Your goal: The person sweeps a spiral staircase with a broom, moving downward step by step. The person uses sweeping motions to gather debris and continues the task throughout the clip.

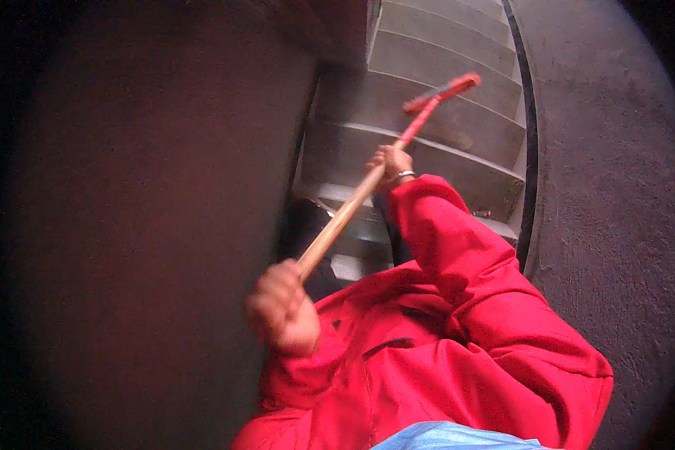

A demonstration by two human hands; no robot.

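A long wooden handle (343, 216) with a red lower end runs slantwise over a staircase. It ends in a narrow red head (444, 93), a broom or squeegee head; which one I cannot tell. My left hand (284, 308), blurred, is closed around the upper end of the handle, close to my body. Farther along, just below the red section, my right hand (394, 166) grips the handle; a metal bracelet circles that wrist. The head lies over a grey step, but whether it touches the step is unclear. Both arms wear red sleeves.
Grey stairs (444, 118) with pale edges run away from me. A dark wall (157, 225) stands close on the left, and a rough grey wall (602, 185) on the right. A black band (531, 129) follows the right side of the stairs.
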